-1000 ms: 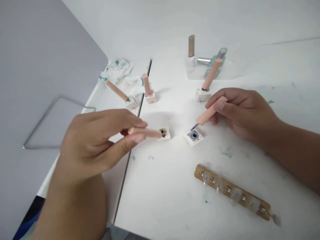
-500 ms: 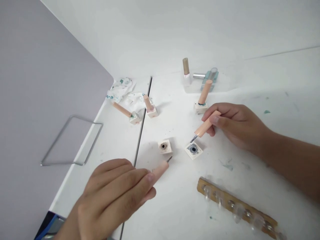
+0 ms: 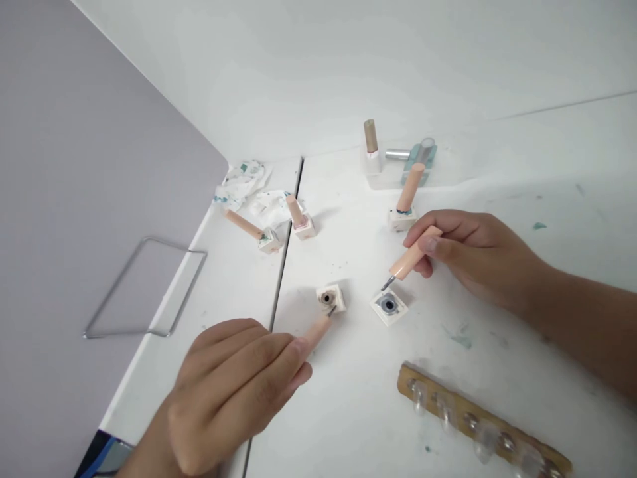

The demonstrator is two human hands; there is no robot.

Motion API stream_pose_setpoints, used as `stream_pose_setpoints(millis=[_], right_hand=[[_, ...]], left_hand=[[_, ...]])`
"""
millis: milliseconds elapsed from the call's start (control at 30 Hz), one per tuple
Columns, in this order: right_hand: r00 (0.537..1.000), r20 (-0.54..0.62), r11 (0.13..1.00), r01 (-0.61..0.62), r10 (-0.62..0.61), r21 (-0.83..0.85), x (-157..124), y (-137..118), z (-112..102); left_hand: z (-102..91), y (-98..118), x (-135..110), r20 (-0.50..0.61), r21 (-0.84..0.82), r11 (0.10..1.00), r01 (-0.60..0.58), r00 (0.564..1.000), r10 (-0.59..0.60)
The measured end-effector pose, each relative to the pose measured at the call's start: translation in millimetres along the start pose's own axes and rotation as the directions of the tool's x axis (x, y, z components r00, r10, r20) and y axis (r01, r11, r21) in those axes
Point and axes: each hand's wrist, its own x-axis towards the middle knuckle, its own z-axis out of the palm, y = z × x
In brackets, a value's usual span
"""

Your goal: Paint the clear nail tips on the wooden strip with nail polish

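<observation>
My left hand (image 3: 239, 385) is closed round the peach cap of a nail polish brush (image 3: 318, 330), its bristle tip at the near edge of an uncapped white bottle (image 3: 330, 299). In my right hand (image 3: 472, 255) is a second peach-capped nail polish brush (image 3: 413, 255). It tilts down to the left, and its greyish tip is at the back corner of another uncapped square bottle (image 3: 389, 305) with grey polish round its neck. Whether either tip touches its bottle I cannot tell. Fingers hide part of both caps.
A wooden strip (image 3: 482, 418) with clear nail tips lies at the near right. Peach-capped bottles (image 3: 302, 218) stand further back, beside stained tissue (image 3: 243, 182). A clear tray (image 3: 383, 180) holds more polish bottles. A wire frame (image 3: 149, 285) lies across the left table edge.
The left brush tip has moved slightly left and up to the rim of the left bottle. My right hand and its brush keep nearly the same place over the right bottle.
</observation>
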Motion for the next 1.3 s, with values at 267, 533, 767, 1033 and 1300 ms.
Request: stream_pose_setpoints(millis=[267, 533, 767, 1033, 1300], right_hand=[[1.000, -0.005, 1.000, 0.004, -0.004, 0.015, 2.3, 2.0, 1.8], [1.000, -0.011, 1.000, 0.001, -0.001, 0.007, 0.5, 1.9, 0.5], [1.000, -0.016, 1.000, -0.002, 0.002, -0.003, 1.5, 2.5, 1.1], [1.000, -0.024, 1.000, -0.008, 0.008, -0.003, 0.8, 1.6, 0.9], [1.000, -0.019, 1.000, -0.009, 0.009, 0.003, 1.1, 3.5, -0.1]], left_hand=[[1.7, -5.7, -0.2, -0.021, 0.014, 0.998, -0.059, 0.998, 0.059], [0.7, -18.7, 6.8, 0.009, -0.007, 0.984, -0.180, 0.984, 0.180], [-1.1, -7.7, 4.4, 0.009, -0.013, 0.990, -0.140, 0.990, 0.140], [1.9, -8.5, 0.8, 0.022, 0.006, 0.992, -0.122, 0.992, 0.122], [2.0, -10.8, 1.7, -0.015, -0.027, 0.992, -0.121, 0.993, 0.121]])
